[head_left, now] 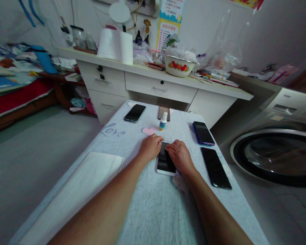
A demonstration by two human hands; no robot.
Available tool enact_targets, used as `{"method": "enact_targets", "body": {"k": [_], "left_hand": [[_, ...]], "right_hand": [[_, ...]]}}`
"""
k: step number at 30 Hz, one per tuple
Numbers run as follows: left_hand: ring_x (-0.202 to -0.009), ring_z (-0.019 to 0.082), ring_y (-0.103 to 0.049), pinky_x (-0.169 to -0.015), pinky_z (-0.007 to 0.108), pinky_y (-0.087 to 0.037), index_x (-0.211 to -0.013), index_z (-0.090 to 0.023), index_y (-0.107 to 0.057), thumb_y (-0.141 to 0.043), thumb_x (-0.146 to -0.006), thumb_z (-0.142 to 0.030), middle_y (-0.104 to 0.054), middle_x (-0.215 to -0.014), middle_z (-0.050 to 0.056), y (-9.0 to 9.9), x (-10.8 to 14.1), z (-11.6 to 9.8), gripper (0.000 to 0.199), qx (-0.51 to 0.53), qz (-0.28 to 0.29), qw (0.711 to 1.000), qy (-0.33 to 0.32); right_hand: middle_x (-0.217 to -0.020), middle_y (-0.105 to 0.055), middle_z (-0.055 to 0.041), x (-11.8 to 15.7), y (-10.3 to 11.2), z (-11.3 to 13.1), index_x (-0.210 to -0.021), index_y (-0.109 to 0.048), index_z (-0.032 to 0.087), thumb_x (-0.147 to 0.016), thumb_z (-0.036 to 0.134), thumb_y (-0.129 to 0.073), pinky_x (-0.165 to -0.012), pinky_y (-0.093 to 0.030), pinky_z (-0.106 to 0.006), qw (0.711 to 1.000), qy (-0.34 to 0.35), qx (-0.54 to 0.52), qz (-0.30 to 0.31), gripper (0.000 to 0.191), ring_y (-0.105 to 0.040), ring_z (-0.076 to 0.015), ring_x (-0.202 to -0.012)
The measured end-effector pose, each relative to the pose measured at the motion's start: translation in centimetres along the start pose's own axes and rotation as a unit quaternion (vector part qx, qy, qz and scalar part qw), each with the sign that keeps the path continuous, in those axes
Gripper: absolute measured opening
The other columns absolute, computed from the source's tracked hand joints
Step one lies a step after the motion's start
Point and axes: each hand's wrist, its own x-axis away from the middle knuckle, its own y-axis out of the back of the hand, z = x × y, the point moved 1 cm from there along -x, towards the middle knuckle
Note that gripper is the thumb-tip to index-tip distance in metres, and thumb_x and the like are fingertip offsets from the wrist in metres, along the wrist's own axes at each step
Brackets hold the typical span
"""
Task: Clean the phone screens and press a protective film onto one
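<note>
A white-framed smartphone (166, 163) with a dark screen lies face up on the cloth-covered table, its bottom end toward me. My left hand (150, 148) is closed at the phone's upper left corner, thumb and fingertips gripping its edge. Over the upper right part of the phone sits my right hand (180, 156), fingers curled, thumb side on the screen and the rest along the side. Whether a thin film or cloth is under those fingers I cannot make out. Just beyond the hands stands a small white spray bottle (162, 122) with a blue and yellow label.
Another phone (135, 113) lies at the far left, and a brown case or phone (164, 113) behind the bottle. On the right are a stacked phone (204, 133) and a large black phone (216, 168). An open paper book (76, 194) covers the left side. A washing machine (277, 136) stands right.
</note>
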Motion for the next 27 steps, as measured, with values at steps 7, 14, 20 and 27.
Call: {"method": "enact_targets", "body": {"k": [7, 14, 20, 27], "left_hand": [[-0.097, 0.018, -0.064, -0.086, 0.029, -0.048, -0.104, -0.019, -0.071, -0.048, -0.086, -0.013, -0.069, -0.103, 0.006, 0.0, -0.1, 0.0, 0.03, -0.002, 0.001, 1.0, -0.002], [-0.096, 0.019, -0.064, -0.086, 0.029, -0.048, -0.103, -0.019, -0.071, -0.048, -0.086, -0.014, -0.069, -0.102, 0.006, 0.0, 0.0, 0.0, 0.03, 0.006, -0.001, 1.0, -0.002], [-0.097, 0.018, -0.063, -0.087, 0.029, -0.047, -0.103, -0.02, -0.071, -0.047, -0.086, -0.014, -0.069, -0.103, 0.005, 0.1, 0.0, 0.0, 0.03, 0.008, -0.001, 1.0, 0.004], [-0.097, 0.018, -0.063, -0.086, 0.028, -0.047, -0.103, -0.02, -0.071, -0.048, -0.086, -0.014, -0.069, -0.103, 0.005, 0.2, 0.0, -0.2, 0.03, 0.009, -0.001, 1.0, 0.006]], "right_hand": [[-0.085, -0.064, -0.0056, 0.6, 0.9, 0.9, -0.088, -0.076, 0.019, -0.089, 0.011, -0.06, -0.077, -0.038, -0.028, 0.998, 0.037, -0.037, 0.046, 0.017, -0.054, -0.0189, -0.086], [-0.079, -0.066, -0.0033, 1.5, 0.9, 1.1, -0.078, -0.072, 0.017, -0.084, 0.009, -0.064, -0.076, -0.039, -0.028, 0.99, 0.097, -0.09, 0.051, 0.013, -0.056, -0.017, -0.078], [-0.077, -0.066, -0.0022, 2.0, 1.2, 1.9, -0.072, -0.07, 0.017, -0.079, 0.002, -0.064, -0.075, -0.039, -0.028, 0.982, 0.127, -0.118, 0.07, 0.017, -0.056, -0.0155, -0.076], [-0.076, -0.069, -0.0003, 2.3, 1.9, 2.5, -0.073, -0.07, 0.017, -0.081, 0.002, -0.063, -0.079, -0.038, -0.029, 0.967, 0.185, -0.136, 0.11, 0.019, -0.057, -0.0142, -0.075]]}}
